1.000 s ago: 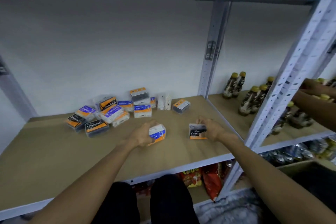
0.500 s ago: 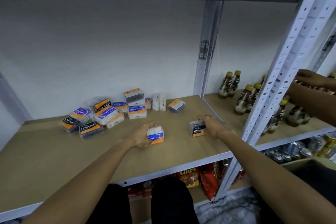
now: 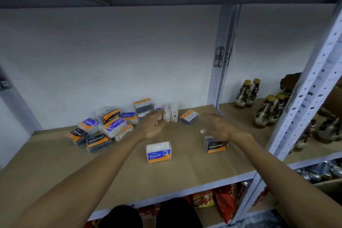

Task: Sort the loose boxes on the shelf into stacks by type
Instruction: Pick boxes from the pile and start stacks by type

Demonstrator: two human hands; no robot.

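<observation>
A white and blue "Round" box (image 3: 158, 152) stands alone on the wooden shelf (image 3: 55, 168), near its front. To its right stands a black "Charcoal" box (image 3: 215, 144). My left hand (image 3: 150, 125) hovers open beyond the Round box, reaching toward the back. My right hand (image 3: 218, 126) is open just above and behind the Charcoal box, not holding it. A pile of loose boxes (image 3: 103, 127), labelled Charcoal, Smooth and Round, lies at the back left. One orange-topped box (image 3: 189, 116) and two upright white boxes (image 3: 171, 112) sit at the back middle.
A grey metal upright (image 3: 223, 57) divides this bay from the right one, where brown bottles (image 3: 266, 109) with yellow caps stand. Another upright (image 3: 303, 98) is at the front right. Snack bags (image 3: 214, 200) lie on the shelf below.
Both hands let go of their boxes and lifted forward toward the back of the shelf. The Round and Charcoal boxes now stand free on the shelf.
</observation>
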